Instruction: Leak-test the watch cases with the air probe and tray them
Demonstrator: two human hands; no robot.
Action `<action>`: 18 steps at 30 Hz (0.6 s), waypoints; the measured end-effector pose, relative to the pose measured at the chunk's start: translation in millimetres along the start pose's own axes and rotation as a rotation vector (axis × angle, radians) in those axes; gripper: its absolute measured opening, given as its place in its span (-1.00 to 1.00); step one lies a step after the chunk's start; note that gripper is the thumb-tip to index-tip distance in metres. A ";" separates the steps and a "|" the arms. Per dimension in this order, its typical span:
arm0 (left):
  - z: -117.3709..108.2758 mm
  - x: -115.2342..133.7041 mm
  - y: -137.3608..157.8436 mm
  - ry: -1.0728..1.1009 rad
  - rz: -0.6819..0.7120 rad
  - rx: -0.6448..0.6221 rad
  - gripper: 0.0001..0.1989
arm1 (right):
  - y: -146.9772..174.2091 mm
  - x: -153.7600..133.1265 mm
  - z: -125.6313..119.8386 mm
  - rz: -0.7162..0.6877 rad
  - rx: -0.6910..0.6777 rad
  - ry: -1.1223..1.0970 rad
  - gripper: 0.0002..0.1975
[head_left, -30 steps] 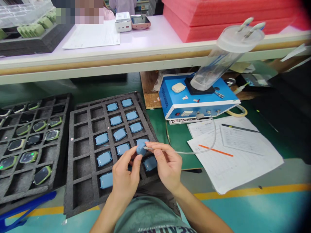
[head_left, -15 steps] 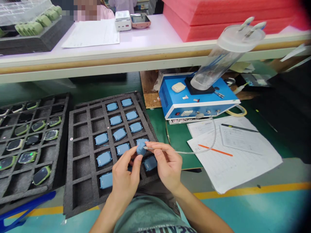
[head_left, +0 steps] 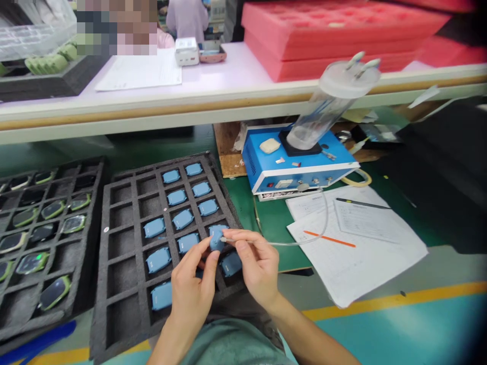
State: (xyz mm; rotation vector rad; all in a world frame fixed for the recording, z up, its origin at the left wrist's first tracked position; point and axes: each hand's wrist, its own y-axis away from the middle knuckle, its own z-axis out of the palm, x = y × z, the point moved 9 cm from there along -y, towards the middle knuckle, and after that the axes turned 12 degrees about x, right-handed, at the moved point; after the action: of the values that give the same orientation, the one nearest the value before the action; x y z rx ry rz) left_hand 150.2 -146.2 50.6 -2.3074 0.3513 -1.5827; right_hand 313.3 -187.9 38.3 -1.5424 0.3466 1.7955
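Blue watch case (head_left: pixel 216 242) is above the right side of the foam tray (head_left: pixel 102 284), pinched by left fingers (head_left: pixel 209 268); right fingers (head_left: pixel 248 254) close on the hose (head_left: pixel 283 244), its tip seemingly touching the case. This contact seems the present step; next move calls for steady alignment.

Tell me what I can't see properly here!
Head view: part of the held blue case, behind the left hand.
Head view: part of the tube, behind the right hand.
Head view: writing on the papers, too small.
Head view: watch tray, cut off by left edge.
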 end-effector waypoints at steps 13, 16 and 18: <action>-6.0 -5.7 -7.2 -0.056 0.075 0.093 -0.67 | -9.6 -3.5 10.7 -0.004 0.004 -0.121 -0.85; -6.3 -5.2 -8.0 -0.056 0.075 0.096 -0.67 | -9.8 -3.2 11.3 0.008 0.003 -0.135 -0.85; -6.4 -5.0 -8.7 -0.053 0.075 0.098 -0.68 | -9.4 -3.3 11.7 0.007 -0.002 -0.139 -0.84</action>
State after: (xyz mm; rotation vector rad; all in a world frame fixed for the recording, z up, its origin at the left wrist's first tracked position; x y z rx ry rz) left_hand 142.7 -137.1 51.9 -2.2309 0.3355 -1.4676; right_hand 311.0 -175.1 46.6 -1.4104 0.2834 1.8967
